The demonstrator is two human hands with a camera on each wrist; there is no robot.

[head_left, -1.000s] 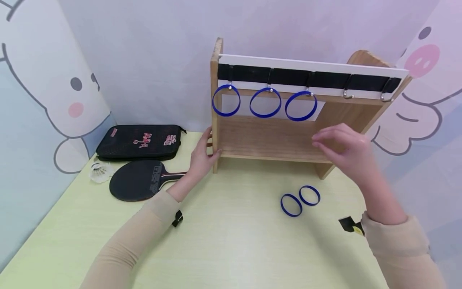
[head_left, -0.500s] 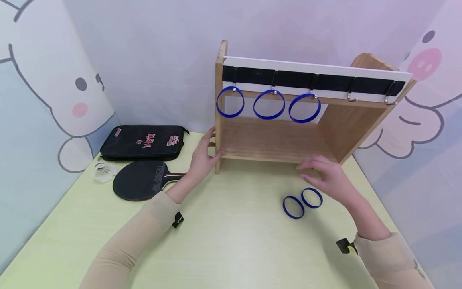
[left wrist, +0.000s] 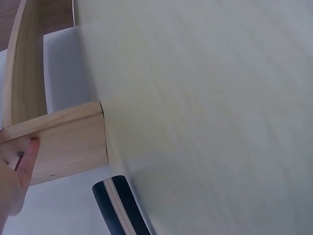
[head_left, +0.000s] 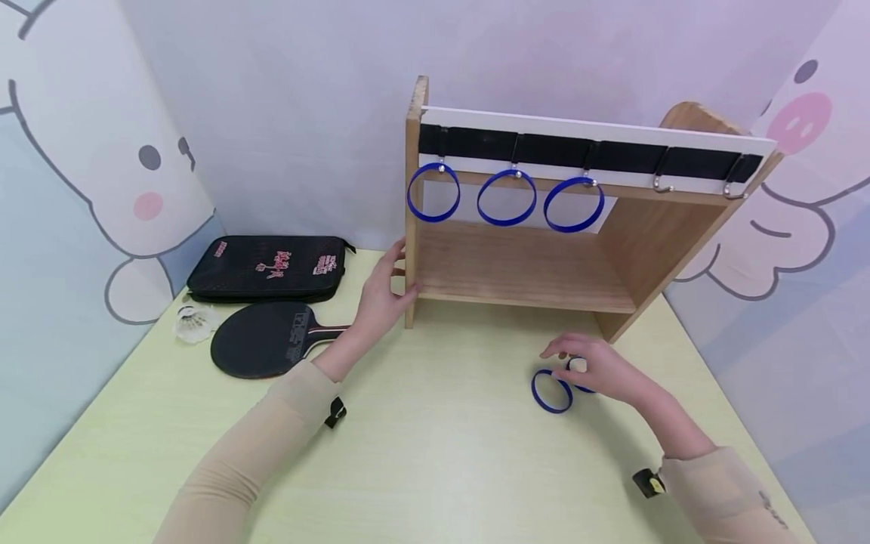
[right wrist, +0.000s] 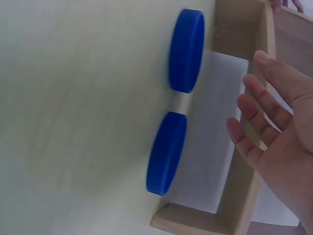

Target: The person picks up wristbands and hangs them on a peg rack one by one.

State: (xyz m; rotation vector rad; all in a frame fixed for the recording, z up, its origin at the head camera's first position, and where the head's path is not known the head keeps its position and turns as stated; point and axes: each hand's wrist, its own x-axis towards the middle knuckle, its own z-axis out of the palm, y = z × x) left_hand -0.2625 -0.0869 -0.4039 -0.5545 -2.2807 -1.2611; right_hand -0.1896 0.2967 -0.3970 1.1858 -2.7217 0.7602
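Note:
My left hand (head_left: 382, 295) grips the left side panel of a small wooden shelf (head_left: 516, 264); in the left wrist view a finger (left wrist: 30, 159) touches the panel. Three blue rings hang from hooks on the shelf's front strip: a left one (head_left: 433, 219), a middle one (head_left: 506, 222) and a right one (head_left: 572, 228). Two more blue rings, one (right wrist: 186, 51) and another (right wrist: 166, 154), are on the table below. Over these hovers my right hand (head_left: 601, 369), fingers loosely bent and apart from them. It partly hides the farther ring in the head view.
Two more metal hooks, one (head_left: 662, 186) and another (head_left: 734, 194), project at the strip's right. Left of the shelf are a black zip case (head_left: 268, 268), a table tennis bat (head_left: 258, 340) and a shuttlecock (head_left: 195, 323). Walls border the table (head_left: 442, 453) at back and sides.
My right hand has come down from before the shelf's right side to the two rings on the table. The left hand keeps its place on the panel. The view has shifted slightly.

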